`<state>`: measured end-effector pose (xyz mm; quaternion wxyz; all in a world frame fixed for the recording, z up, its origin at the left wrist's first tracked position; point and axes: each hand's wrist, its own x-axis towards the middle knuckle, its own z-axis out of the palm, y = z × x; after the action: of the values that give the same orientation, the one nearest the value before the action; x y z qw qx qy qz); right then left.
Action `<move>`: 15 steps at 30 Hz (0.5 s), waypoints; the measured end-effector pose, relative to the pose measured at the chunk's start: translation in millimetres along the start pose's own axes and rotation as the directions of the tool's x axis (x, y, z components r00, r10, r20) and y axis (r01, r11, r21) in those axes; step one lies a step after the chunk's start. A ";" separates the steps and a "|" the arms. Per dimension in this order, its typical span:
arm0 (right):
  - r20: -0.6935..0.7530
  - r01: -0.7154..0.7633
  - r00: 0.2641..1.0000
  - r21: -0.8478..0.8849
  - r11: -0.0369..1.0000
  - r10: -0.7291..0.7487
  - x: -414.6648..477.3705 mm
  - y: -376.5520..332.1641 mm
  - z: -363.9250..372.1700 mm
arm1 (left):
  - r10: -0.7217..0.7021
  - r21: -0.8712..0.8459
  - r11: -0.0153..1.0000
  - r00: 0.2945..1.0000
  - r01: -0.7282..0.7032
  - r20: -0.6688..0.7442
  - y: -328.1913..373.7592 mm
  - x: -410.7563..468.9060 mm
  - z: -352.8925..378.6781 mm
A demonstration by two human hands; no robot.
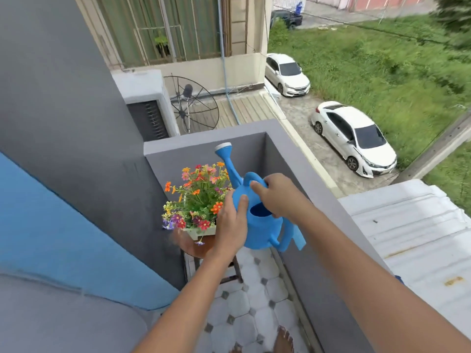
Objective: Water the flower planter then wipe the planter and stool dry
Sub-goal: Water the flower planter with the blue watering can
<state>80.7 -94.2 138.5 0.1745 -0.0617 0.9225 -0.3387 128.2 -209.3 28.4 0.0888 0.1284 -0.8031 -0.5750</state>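
Observation:
A blue plastic watering can [260,233] hangs in the air over the balcony, its spout with a white rose pointing up and away. My left hand [230,222] presses against the can's left side, thumb on the body. My right hand [277,194] grips the top handle above the fill hole. Just left of the can, a white planter [201,231] full of orange, red, pink and purple flowers [197,197] stands on a round brown wooden stool [197,249]. My left wrist hides part of the stool's top.
A grey parapet wall [288,154] encloses the narrow balcony on the far side and the right. A grey and blue wall stands on the left. The floor [257,301] has white octagonal tiles; my bare foot [283,340] shows at the bottom. Cars are parked far below.

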 end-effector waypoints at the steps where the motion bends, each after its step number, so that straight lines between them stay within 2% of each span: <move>1: 0.022 0.020 1.000 -0.060 0.998 -0.019 -0.5 -9.5 3.3 | -0.004 -0.002 1.000 1.000 0.004 -0.011 -0.9 -3.0 -7.5; 5: 0.111 0.059 0.993 -0.229 0.972 -0.034 -2.2 -38.8 11.6 | -0.063 -0.009 0.998 0.998 0.063 -0.029 -1.1 -13.7 -26.6; 9: 0.151 0.042 0.988 -0.271 0.962 -0.001 -2.5 -64.4 16.8 | -0.123 -0.004 0.992 0.992 0.123 -0.030 3.5 -16.6 -42.1; 11: 0.132 -0.034 0.989 -0.235 0.971 0.066 -2.2 -78.5 16.8 | -0.169 -0.011 0.986 0.986 0.169 -0.003 8.5 -14.4 -48.1; 13: 0.163 -0.032 0.983 -0.301 0.953 0.084 2.6 -85.3 16.5 | -0.205 -0.019 0.978 0.978 0.206 0.028 14.8 -13.2 -52.1; 15: 0.185 0.025 0.982 -0.351 0.936 0.043 18.0 -85.4 17.0 | -0.218 -0.039 0.975 0.975 0.219 0.041 18.9 -12.2 -55.0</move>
<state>69.8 -173.7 176.5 0.2495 -0.1199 0.9475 -0.1598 153.7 -249.3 64.1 0.0129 0.2034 -0.7730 -0.6007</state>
